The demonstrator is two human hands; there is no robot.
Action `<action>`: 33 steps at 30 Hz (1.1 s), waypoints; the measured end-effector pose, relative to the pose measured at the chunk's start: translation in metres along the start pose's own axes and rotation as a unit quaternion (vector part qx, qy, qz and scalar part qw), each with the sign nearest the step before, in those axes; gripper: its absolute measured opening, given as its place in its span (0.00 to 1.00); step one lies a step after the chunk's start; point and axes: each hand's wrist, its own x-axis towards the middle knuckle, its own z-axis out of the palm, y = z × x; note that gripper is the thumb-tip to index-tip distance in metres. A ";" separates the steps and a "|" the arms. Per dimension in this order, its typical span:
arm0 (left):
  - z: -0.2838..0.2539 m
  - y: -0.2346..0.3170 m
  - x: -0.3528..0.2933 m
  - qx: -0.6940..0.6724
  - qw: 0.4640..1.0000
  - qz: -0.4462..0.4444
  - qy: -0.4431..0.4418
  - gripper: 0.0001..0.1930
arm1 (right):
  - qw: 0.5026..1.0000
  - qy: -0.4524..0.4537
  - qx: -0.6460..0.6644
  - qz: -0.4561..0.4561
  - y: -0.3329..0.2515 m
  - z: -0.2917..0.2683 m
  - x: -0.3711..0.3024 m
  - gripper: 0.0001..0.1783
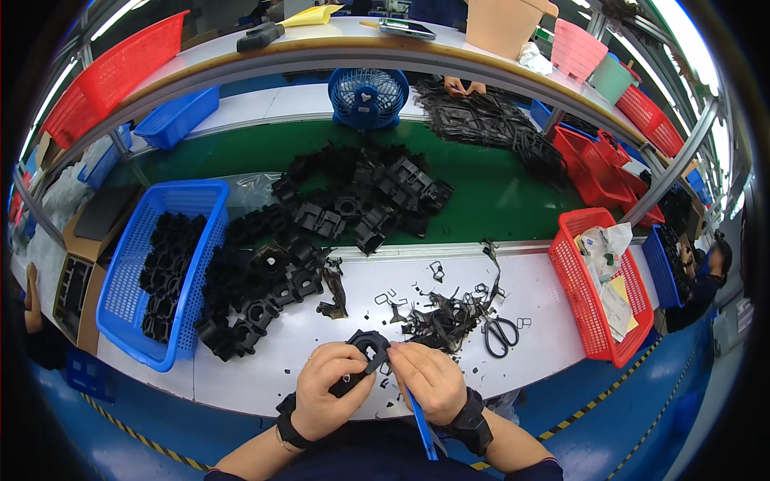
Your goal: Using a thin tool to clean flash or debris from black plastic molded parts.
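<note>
My left hand point(327, 393) is closed round a black moulded plastic part point(367, 343) with a round opening, held up over the near edge of the white table. Against the part's right side are the fingertips of my right hand point(431, 378). That hand grips a slim blue-handled tool point(420, 425), whose lower end sticks out below the palm; its working tip is hidden by the fingers. Just beyond lies a heap of black plastic scraps point(441, 322), with black-handled scissors point(500, 337) at its right.
At left, a blue basket point(216, 240) holds black parts; more black parts point(345, 208) are piled beside it and onto the green surface. A red basket point(573, 301) with papers stands right. Beyond are a blue fan point(367, 100), an overhead shelf point(321, 50) and another person's hands point(464, 86).
</note>
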 end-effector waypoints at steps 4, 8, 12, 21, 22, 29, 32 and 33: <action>0.003 0.003 -0.005 -0.264 0.928 -0.260 0.048 0.11 | 0.994 0.093 -0.054 -0.009 0.026 -0.007 0.003 0.15; 0.002 -0.002 -0.012 -0.195 0.963 -0.169 0.073 0.15 | 0.948 0.209 0.027 0.237 0.048 -0.021 -0.002 0.09; -0.002 -0.006 -0.007 -0.101 0.994 -0.044 0.027 0.19 | 0.855 0.142 0.270 0.420 0.026 -0.011 -0.016 0.10; -0.005 -0.003 -0.004 -0.053 0.998 -0.040 0.009 0.18 | 0.885 0.112 0.276 0.357 0.007 -0.013 -0.011 0.13; -0.006 -0.001 -0.002 -0.036 0.999 -0.029 0.005 0.18 | 0.864 0.101 0.315 0.379 0.006 -0.016 -0.009 0.14; -0.007 0.002 0.002 -0.031 0.998 0.010 -0.054 0.18 | 0.839 0.073 0.353 0.408 0.000 -0.015 -0.007 0.15; -0.006 0.002 0.006 -0.011 0.997 0.043 -0.063 0.23 | 0.844 0.085 0.357 0.391 -0.005 -0.010 -0.003 0.14; -0.002 0.002 0.005 -0.035 0.998 0.021 -0.047 0.26 | 0.844 0.082 0.359 0.391 -0.007 -0.009 -0.002 0.14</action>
